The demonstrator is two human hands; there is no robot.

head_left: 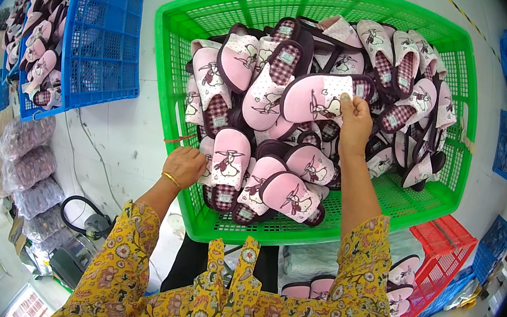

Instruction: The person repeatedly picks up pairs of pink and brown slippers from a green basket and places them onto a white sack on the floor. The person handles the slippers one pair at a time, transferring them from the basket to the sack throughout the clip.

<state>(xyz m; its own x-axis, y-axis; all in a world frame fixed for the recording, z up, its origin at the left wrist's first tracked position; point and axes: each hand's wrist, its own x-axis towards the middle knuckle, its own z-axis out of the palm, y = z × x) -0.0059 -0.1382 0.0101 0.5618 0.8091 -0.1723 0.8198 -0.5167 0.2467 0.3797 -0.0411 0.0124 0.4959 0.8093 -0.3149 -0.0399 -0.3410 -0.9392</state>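
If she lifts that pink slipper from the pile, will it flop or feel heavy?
Probably light: the right hand lifts the pink slipper by its edge with just the fingertips. It likely bends a little, since the top looks like soft fabric, though its dark sole seems to hold shape. It shouldn't roll, being flat, but neighbours heaped in the green crate may slide.

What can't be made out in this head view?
- Left hand: fingers hidden behind a slipper at the green crate wall; grip unclear.
- Red crate: mostly covered by the green crate and sleeve.
- Blue crate slippers: small, bent at the rim.
- Green crate floor: buried under slippers.
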